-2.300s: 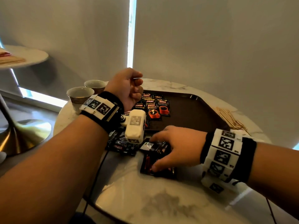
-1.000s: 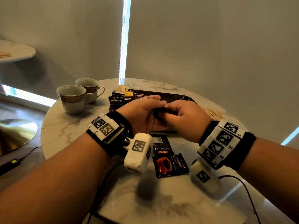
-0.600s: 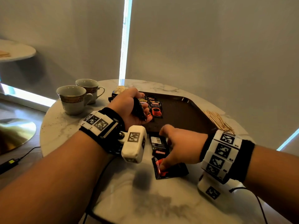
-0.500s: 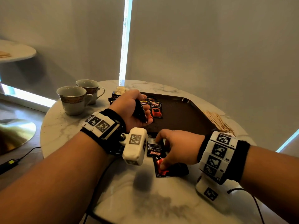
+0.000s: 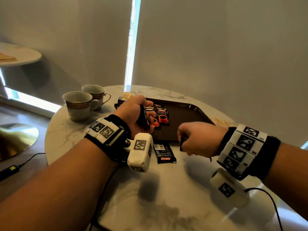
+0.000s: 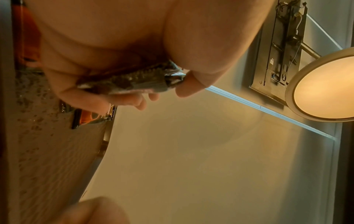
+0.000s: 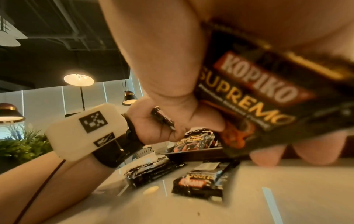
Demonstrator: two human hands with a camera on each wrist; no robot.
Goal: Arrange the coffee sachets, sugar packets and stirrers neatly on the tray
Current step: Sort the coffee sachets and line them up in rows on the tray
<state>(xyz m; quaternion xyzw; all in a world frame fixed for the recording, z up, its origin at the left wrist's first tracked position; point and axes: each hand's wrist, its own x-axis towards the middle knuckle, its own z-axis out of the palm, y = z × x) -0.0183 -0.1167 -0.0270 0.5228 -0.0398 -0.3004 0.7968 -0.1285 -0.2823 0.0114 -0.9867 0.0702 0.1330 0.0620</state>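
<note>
Up comes the right hand gripping a black foil coffee sachet; left hand clutches a stack that may slip.

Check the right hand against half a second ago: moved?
Yes. The right hand has lifted off the table with a coffee sachet, leaving the other sachet lying before the tray.
</note>
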